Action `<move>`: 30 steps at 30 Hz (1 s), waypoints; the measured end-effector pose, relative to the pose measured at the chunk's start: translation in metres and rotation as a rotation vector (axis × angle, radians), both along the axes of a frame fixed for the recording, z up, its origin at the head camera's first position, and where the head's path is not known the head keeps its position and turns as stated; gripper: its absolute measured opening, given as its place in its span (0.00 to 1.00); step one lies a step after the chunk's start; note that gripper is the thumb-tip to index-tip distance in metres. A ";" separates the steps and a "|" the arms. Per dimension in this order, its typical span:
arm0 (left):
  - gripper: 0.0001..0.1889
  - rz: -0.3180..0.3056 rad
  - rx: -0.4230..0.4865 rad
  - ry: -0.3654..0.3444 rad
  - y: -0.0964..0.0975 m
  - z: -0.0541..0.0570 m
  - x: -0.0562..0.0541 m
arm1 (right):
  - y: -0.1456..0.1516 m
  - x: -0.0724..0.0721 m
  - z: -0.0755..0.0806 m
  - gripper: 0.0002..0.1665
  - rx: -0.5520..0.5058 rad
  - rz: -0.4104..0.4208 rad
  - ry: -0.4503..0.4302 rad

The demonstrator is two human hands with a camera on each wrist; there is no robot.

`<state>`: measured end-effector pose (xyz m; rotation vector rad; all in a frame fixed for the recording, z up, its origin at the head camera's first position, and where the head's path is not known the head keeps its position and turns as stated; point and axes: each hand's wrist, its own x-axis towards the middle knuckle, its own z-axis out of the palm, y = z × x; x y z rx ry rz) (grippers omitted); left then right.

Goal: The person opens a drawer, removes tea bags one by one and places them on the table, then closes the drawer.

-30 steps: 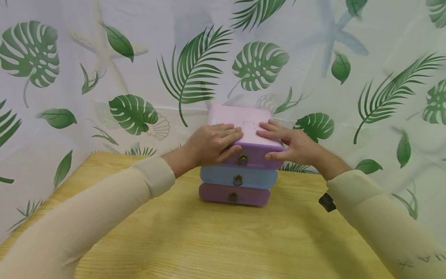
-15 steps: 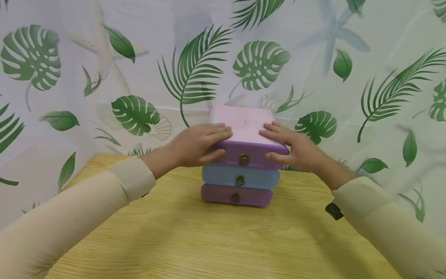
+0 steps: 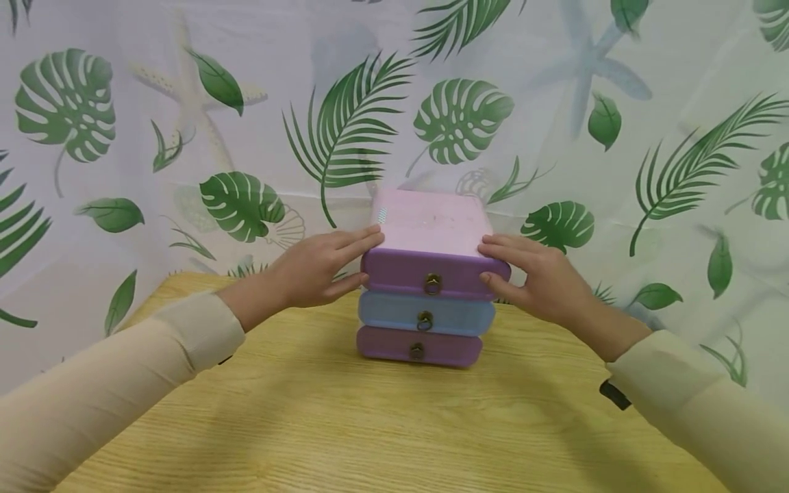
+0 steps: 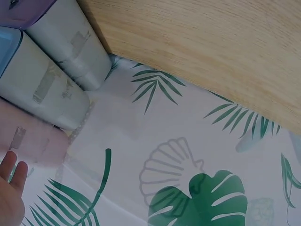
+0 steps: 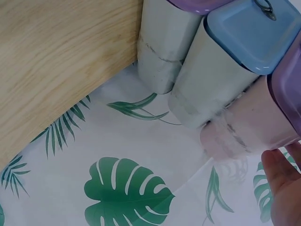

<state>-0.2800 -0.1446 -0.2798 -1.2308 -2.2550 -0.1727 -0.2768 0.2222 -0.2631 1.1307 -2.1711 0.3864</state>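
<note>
A small chest of drawers (image 3: 425,311) stands on the table, three tiers high. Its top (image 3: 431,219) is pale pink; the drawer fronts are purple, blue and purple, each with a dark metal ring pull. My left hand (image 3: 308,270) has its fingertips at the top's left edge and its thumb near the upper drawer's left end. At the right front corner, fingers of my right hand (image 3: 548,281) rest on the top while the thumb touches the purple upper front (image 3: 401,270). Both hands' fingers are fairly straight. The wrist views show the pale tier sides, with worn tape-like patches.
The wooden table (image 3: 345,418) spreads out in front of the chest. Behind it hangs a white cloth (image 3: 345,41) printed with green leaves, starfish and shells, close to the chest's back.
Both hands have slid outward from the middle of the pink top to its side edges, the left hand farther. The chest stays in nearly the same place, with its drawers shut.
</note>
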 end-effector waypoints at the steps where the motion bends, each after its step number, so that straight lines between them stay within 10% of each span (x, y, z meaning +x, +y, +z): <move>1: 0.33 0.005 0.005 -0.015 0.000 0.000 0.001 | 0.001 0.001 0.001 0.26 0.006 0.000 0.009; 9: 0.24 0.028 0.292 -0.412 0.007 0.005 0.006 | 0.000 0.007 0.004 0.24 0.055 0.000 0.097; 15: 0.19 0.203 0.572 -0.757 0.020 0.017 0.004 | -0.004 0.010 0.007 0.22 0.042 -0.043 0.097; 21: 0.23 0.333 0.613 -1.024 0.027 0.034 -0.002 | -0.005 0.013 0.009 0.19 0.059 -0.066 0.086; 26: 0.26 0.408 0.661 -1.219 0.029 0.040 -0.003 | -0.013 0.010 0.036 0.11 0.061 -0.209 -0.198; 30: 0.25 0.432 0.724 -1.305 0.032 0.042 -0.003 | -0.030 -0.003 0.062 0.26 0.107 -0.413 -0.531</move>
